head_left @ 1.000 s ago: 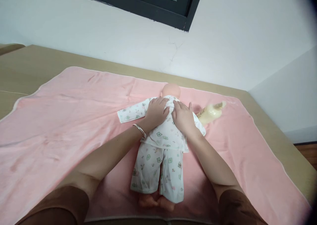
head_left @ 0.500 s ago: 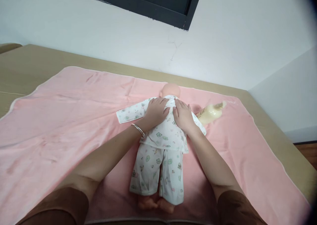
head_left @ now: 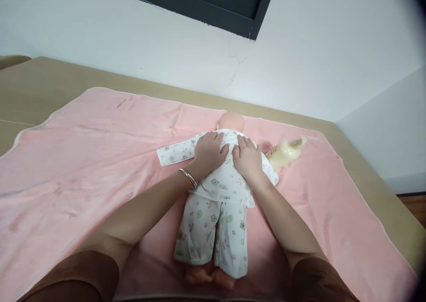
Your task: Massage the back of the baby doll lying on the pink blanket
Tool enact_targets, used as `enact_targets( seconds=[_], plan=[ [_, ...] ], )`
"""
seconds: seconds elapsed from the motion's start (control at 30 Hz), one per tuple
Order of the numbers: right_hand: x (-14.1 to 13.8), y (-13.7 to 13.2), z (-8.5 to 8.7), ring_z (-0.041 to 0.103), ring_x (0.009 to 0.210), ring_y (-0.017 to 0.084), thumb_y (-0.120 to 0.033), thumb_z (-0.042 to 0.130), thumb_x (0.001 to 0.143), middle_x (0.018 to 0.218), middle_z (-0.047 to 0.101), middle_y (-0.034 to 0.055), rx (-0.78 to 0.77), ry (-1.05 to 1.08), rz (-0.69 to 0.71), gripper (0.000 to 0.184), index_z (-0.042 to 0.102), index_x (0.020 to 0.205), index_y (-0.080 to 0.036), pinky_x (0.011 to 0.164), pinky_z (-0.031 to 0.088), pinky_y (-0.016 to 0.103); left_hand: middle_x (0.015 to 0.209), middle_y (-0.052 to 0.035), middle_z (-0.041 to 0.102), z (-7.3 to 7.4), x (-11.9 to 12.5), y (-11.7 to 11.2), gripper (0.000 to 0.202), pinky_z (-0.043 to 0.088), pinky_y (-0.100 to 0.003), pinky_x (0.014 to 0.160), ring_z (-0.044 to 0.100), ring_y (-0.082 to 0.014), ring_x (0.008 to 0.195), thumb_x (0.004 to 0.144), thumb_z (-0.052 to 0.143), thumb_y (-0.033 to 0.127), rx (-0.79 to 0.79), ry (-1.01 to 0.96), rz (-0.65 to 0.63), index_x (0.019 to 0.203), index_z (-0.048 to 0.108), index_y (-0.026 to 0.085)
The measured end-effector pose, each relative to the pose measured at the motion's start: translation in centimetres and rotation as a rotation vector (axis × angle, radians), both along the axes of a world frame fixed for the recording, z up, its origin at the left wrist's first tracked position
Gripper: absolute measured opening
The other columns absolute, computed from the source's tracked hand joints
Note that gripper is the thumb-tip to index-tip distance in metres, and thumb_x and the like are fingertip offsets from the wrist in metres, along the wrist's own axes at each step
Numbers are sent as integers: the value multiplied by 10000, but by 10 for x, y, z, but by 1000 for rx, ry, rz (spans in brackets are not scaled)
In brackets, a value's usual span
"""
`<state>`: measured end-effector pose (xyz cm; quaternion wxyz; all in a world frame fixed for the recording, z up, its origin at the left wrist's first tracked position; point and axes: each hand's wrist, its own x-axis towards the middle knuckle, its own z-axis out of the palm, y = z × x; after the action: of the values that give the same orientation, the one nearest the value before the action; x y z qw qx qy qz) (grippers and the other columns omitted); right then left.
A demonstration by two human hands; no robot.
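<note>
"Where's the doll [head_left: 222, 193]?"

"On the pink blanket [head_left: 109, 155], its head [head_left: 230, 121] toward the far edge of the table [head_left: 43, 84]."

"And the hands?"

"Left hand [head_left: 209, 153] and right hand [head_left: 248, 158] rest on it, fingers outstretched, gripping nothing; light, even pressure suits."

A white wall [head_left: 309, 67] surrounds a dark window frame [head_left: 213, 14].

The one view looks from the person's head, forward and down between the left forearm [head_left: 146, 204] and right forearm [head_left: 288, 217], which enter from the near side. It is near enough that the surface [head_left: 66, 76] runs out of sight at left, while the doll [head_left: 229, 182] fits mid-view. Beyond the surface's far edge, slanting down rightward, it takes in the wall [head_left: 186, 49] and a cut-off window frame [head_left: 219, 16].
</note>
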<state>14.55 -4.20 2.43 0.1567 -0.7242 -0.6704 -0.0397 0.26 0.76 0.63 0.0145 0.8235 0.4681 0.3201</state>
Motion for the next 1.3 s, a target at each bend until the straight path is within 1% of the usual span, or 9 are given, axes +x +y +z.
enact_targets(
  seconds=[0.07,0.13,0.23,0.5,0.67,0.83,1.07,1.2,1.3],
  plan=[
    [6,5,-1,387,1425,339,-323,276,1016,1528,469,148,-39,35,15,532,422,1494,-142,1151,279,582,1259,-138,661,-5,0,6,396,440,-471,1065,576,-303,1217,938,495,330,-33,-41,-33,1270,586,135],
    [9,7,-3,365,1439,336,-338,265,1016,1550,442,132,-54,59,25,543,401,1510,-159,1162,263,589,1348,-132,627,-9,1,10,420,382,-491,1144,529,-299,1307,933,492,319,-64,-83,-47,1311,564,149],
    [10,7,-4,341,1454,333,-347,251,1016,1561,426,133,-56,79,24,552,393,1515,-160,1170,244,599,1399,-127,599,-14,2,12,434,344,-515,1181,489,-305,1362,929,493,319,-91,-115,-50,1329,555,163],
    [10,7,-7,345,1449,332,-349,247,1012,1557,431,133,-43,80,30,554,386,1515,-166,1161,246,619,1403,-136,593,-12,2,11,447,338,-515,1188,486,-309,1363,928,492,323,-112,-113,-52,1332,561,144],
    [9,6,-5,360,1442,331,-348,249,1014,1551,439,135,-46,64,27,550,391,1513,-162,1160,263,602,1412,-142,584,-13,2,11,460,335,-512,1188,481,-312,1364,936,476,346,-119,-110,-54,1339,553,138],
    [9,6,0,424,1404,337,-317,269,1005,1503,491,179,-39,-4,36,556,405,1505,-115,1156,288,566,1398,-141,583,-10,0,11,468,335,-506,1176,481,-313,1350,927,472,337,-125,-91,-69,1349,541,147],
    [15,12,-2,410,1418,323,-321,271,1007,1528,467,161,-54,-9,87,558,397,1511,-117,1158,302,550,1403,-140,563,-5,-1,10,494,315,-490,1167,467,-300,1349,925,457,324,-143,-43,-93,1385,497,149],
    [18,18,-3,424,1408,316,-294,293,998,1518,478,168,-31,-5,119,550,414,1498,-101,1160,306,532,1370,-144,583,-3,-1,10,451,349,-479,1125,494,-300,1308,941,440,309,-95,-17,-89,1351,518,140],
    [14,16,1,444,1393,307,-251,302,991,1494,506,172,-19,-29,165,534,433,1480,-81,1152,322,496,1275,-135,634,0,-1,7,376,402,-457,1054,555,-288,1211,970,403,283,-22,13,-130,1281,564,149]
  ],
)
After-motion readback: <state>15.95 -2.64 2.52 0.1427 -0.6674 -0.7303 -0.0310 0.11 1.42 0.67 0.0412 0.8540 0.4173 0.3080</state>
